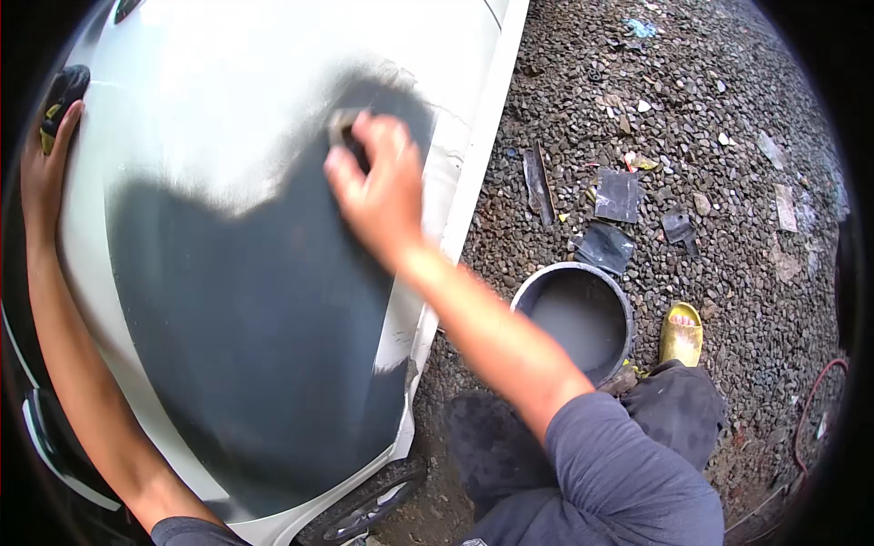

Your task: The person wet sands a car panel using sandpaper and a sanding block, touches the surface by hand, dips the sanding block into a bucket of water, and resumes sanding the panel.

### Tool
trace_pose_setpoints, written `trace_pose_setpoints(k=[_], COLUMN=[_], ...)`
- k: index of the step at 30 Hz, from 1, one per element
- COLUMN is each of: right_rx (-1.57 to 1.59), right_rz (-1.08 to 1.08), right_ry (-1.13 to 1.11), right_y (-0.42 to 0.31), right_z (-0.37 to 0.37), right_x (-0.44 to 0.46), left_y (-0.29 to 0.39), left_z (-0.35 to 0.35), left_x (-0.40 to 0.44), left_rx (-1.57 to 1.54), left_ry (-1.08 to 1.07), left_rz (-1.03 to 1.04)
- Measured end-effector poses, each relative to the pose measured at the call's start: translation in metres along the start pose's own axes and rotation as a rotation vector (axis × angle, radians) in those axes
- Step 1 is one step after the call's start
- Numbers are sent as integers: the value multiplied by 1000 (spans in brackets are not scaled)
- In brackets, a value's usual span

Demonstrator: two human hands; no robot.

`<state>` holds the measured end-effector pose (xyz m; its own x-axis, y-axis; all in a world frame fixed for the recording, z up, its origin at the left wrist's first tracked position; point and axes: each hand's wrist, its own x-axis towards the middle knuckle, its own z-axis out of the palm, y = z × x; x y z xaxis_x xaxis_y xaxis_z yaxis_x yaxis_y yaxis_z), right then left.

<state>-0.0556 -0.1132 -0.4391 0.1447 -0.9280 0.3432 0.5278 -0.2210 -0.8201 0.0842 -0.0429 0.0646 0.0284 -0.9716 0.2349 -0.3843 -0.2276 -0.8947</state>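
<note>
My right hand [387, 182] is closed around a small sanding block [343, 123], pressed to the upper part of the dark grey patch [246, 346] on a white car panel [200, 55]. The hand is slightly blurred, and part of the block is hidden by the fingers. At the far left, my left hand [44, 187] reaches along the panel's edge, its fingers around a black and yellow object [64, 100] whose kind I cannot make out. Grey-white smears border the patch near the block.
A bucket [628, 318] of cloudy grey water stands on gravel [756, 109] to the right, close to my legs. Dark scraps [617, 196] lie beyond it. My foot wears a yellow sandal [683, 337]. A wheel [364, 505] shows below the panel; a thin red hose [806, 409] lies at far right.
</note>
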Motion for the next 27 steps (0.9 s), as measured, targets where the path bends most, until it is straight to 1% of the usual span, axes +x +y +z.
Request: trace_pose_setpoints(k=[1, 2, 3, 4, 5, 6, 7, 8, 9, 10, 11, 13, 15, 17, 19, 20, 21, 22, 23, 25, 27], right_rx=[-58, -31, 4, 5, 7, -58, -18, -31, -28, 7, -10, -22, 15, -15, 21, -13, -41, -8, -94, -116, -13], right_rz=[-74, -125, -102, -137, -175, -218, -176, -26, 106, 171, 215, 152, 9, -26, -96, -57, 17, 183, 233, 247, 239], right_ry=[-36, -72, -147, -139, -134, -67, -55, 15, 22, 50, 54, 21, 7, -127, -109, -48, -1, 22, 28, 77, -47], right_y=[-8, -24, -38, -32, -22, -7, 8, 17, 24, 32, 32, 5, -15, -33, -15, -7, 5, 16, 27, 21, -11], right_z=[2, -3, -10, -11, -10, -4, -2, -1, -3, -2, 0, -4, -1, -11, -7, -5, -4, -4, -6, -3, -6], right_x=[-37, -68, -84, -81, -73, -46, -9, 23, 53, 72, 70, 28, -42, -92, -75, -48, -16, 15, 40, 46, 1], left_y=[7, 13, 16, 17, 12, 3, 1, -1, 3, 8, 14, 29, 35, 36, 31, 33, 38, 41, 38, 33, 35], left_z=[-1, -2, -5, -5, -3, 2, 3, 3, 1, -1, -3, -8, -12, -11, -10, -11, -13, -15, -12, -9, -12], left_x=[2, 3, 5, 6, 5, 1, -2, -5, -3, 0, 3, 7, 8, 9, 7, 6, 6, 6, 7, 6, 7], left_rx=[-68, -137, -152, -167, -57, 51, 101, 151, 141, 83, 25, -188, -161, -144, -135, -154, -172, -191, -160, -91, -76], left_ry=[21, 45, 57, 68, 69, 68, 65, 63, 62, 64, 67, 85, 112, 128, 133, 120, 109, 102, 129, 186, 161], left_rz=[-41, -81, -83, -86, -18, 51, 71, 92, 75, 41, 8, -104, -77, -58, -50, -58, -72, -84, -73, -57, -60])
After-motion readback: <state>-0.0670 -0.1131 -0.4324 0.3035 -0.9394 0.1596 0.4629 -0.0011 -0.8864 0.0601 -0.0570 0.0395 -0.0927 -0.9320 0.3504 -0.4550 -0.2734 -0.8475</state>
